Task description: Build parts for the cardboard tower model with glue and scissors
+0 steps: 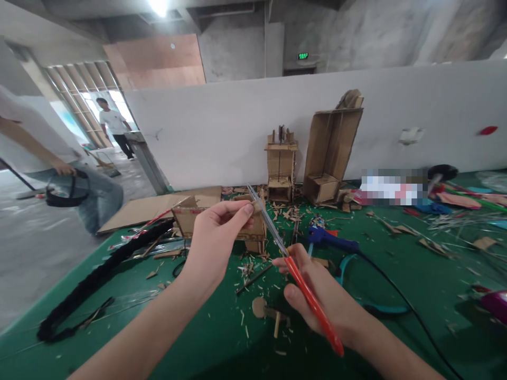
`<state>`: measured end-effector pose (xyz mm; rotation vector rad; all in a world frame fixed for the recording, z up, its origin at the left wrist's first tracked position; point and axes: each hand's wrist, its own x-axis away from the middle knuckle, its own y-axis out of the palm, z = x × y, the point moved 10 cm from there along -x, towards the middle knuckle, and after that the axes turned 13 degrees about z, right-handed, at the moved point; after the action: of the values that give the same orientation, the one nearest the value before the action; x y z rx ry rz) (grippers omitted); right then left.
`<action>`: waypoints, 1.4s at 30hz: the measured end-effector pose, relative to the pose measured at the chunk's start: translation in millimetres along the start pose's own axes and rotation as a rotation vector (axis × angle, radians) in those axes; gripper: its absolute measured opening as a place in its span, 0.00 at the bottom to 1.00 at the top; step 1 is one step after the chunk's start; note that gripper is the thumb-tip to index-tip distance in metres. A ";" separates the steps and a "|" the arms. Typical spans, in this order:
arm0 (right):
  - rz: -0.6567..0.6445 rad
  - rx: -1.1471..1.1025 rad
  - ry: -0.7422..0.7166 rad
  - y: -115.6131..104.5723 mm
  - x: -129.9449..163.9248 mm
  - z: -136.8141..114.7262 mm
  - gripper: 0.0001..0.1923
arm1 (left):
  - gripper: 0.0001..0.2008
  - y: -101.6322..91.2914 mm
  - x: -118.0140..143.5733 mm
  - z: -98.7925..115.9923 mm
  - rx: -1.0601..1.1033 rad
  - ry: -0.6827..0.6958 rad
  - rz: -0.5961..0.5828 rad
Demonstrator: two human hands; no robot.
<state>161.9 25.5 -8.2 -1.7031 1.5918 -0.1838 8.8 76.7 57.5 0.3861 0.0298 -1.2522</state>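
Observation:
My left hand [216,232] is closed in a pinch on a small cardboard piece [257,207], mostly hidden by the fingers. The slim metal jaws of red-handled long-nose pliers [312,301] lie right beside that piece; whether they grip it I cannot tell. My right hand [312,290] holds the pliers near the pivot, fingers behind and thumb alongside the handle. Behind my left hand sits an open cardboard box [184,221]. A small cardboard structure [280,163] and a taller cardboard stand [335,142] are upright against the white wall.
A blue glue gun [335,240] with a black cord lies right of my hands, near teal-handled tool parts [380,307]. Cardboard scraps litter the green table [166,343]. A fuzzy black strip [106,274] curves along the left. Two people stand off to the left.

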 end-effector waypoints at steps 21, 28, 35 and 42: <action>0.037 0.035 0.000 -0.8 0.8 4.5 0.15 | 0.06 7.6 0.3 -5.9 0.047 -0.070 -0.080; 0.030 0.012 0.018 -0.7 -2.1 1.9 0.18 | 0.06 8.3 -0.3 -5.2 0.060 -0.066 -0.076; 0.009 0.034 0.047 1.3 -3.1 1.8 0.17 | 0.07 5.5 -0.8 -1.7 0.010 -0.030 -0.052; 0.019 0.038 0.062 0.0 -4.3 1.6 0.15 | 0.07 3.3 2.7 2.1 -0.039 -0.004 -0.025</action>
<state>162.0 30.0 -7.7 -1.6671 1.6382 -0.2584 12.4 74.5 59.8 0.3503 0.0560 -1.2754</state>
